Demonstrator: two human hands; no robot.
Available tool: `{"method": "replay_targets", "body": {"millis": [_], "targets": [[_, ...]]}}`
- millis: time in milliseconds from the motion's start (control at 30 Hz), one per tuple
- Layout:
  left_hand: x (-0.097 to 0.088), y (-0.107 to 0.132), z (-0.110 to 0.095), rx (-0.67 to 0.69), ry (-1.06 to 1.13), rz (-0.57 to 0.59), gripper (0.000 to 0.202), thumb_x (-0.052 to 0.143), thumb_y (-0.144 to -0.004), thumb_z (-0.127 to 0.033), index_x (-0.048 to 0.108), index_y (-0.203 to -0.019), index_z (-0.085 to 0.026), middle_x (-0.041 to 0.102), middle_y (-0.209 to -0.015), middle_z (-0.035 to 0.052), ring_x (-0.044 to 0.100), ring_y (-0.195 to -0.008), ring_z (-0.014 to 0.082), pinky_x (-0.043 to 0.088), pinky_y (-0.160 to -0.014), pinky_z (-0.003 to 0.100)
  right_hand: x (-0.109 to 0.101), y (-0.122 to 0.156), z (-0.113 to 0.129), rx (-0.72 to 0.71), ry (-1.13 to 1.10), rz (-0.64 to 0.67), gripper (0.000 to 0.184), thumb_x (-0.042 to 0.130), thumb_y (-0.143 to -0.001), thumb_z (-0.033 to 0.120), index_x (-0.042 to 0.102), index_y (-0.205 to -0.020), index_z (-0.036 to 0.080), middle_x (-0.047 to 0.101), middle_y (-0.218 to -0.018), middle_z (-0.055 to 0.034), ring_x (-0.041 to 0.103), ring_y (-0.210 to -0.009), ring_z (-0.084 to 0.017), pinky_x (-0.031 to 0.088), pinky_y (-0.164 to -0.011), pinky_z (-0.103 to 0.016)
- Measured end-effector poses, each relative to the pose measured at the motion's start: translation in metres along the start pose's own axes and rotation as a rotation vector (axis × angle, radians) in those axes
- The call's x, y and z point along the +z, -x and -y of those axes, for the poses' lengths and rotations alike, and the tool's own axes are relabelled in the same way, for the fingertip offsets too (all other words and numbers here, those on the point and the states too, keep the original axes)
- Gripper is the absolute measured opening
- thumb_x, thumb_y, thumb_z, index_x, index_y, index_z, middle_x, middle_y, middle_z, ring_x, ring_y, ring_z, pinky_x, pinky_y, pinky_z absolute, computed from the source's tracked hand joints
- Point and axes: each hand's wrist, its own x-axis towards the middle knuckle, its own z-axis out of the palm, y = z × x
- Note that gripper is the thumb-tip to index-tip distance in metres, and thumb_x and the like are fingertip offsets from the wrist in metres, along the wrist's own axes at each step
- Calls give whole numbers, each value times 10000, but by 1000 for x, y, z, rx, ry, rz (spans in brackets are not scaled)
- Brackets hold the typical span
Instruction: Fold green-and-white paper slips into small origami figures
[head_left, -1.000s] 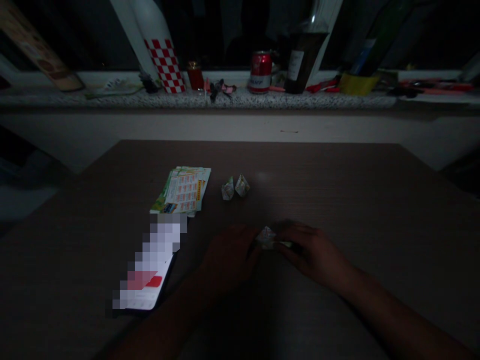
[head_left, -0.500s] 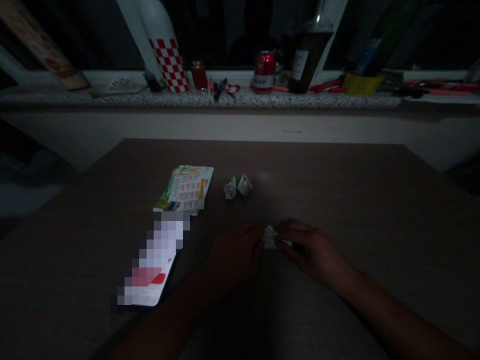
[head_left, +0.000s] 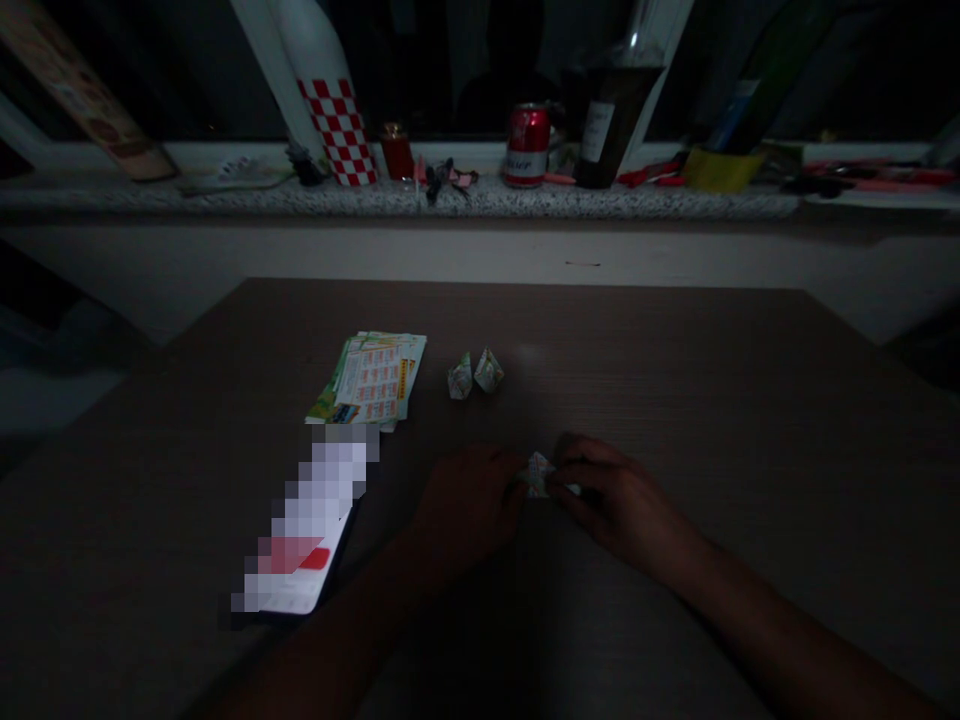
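A small piece of folded printed paper (head_left: 537, 477) is held low over the dark table (head_left: 712, 400), between my two hands. My left hand (head_left: 474, 500) pinches its left side, with the fingertips partly in shadow. On the paper's right side, the thumb and fingers of my right hand (head_left: 611, 490) are closed. Beyond the hands stand two folded paper pieces (head_left: 460, 378) of similar print, side by side. To their left lies a fanned stack of printed paper slips (head_left: 371, 380), green, white and orange.
A lit phone (head_left: 300, 590) lies left of my left forearm, its screen partly blurred. Along the granite windowsill (head_left: 480, 203) stand a red-and-white checkered bottle (head_left: 341, 130), a red can (head_left: 527, 145), a dark bottle (head_left: 604, 135) and a yellow roll (head_left: 724, 168).
The fingers of my right hand have shifted slightly on the folded paper, and its visible face looks a little different. The other things stay in place.
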Motion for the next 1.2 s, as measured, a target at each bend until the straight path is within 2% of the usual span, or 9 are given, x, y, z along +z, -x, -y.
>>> {"method": "replay_targets", "body": {"millis": [167,333,633,833,1200], "targets": [[1,0,0,-9,4,4,270,481,-898,-298,636,-1098,-206,675,-999,69,617,-914,224,481,-795,334,5,-2,-1,30,24,-44,40,657,-823,167,692,-815,186,625,-823,-51,608,-779,-188,506,-706,-306],[0,0,1,-12,7,-2,265,492,-887,-296,640,-1095,-221,686,-992,59,622,-916,222,479,-813,338,4,-3,-3,25,14,-29,48,667,-813,158,700,-818,192,636,-838,-50,620,-788,-186,514,-718,-305],[0,-1,1,-33,62,-17,264,525,-872,-299,652,-1088,-216,701,-1024,58,636,-948,240,478,-831,368,-8,-1,-7,3,-46,81,196,601,-819,62,710,-911,196,646,-932,-62,622,-880,-186,510,-793,-313],[-2,0,0,-39,71,-12,258,527,-875,-299,654,-1086,-223,702,-1025,56,640,-943,238,486,-828,369,-16,1,-9,11,-113,94,261,570,-807,22,691,-956,199,657,-949,-53,629,-885,-180,508,-804,-316],[1,-1,2,-53,79,-11,276,530,-867,-296,650,-1105,-222,699,-1057,57,634,-974,237,477,-881,378,-18,4,-6,154,-73,77,268,670,-735,74,656,-961,217,656,-928,-18,609,-781,-165,477,-704,-280]]}}
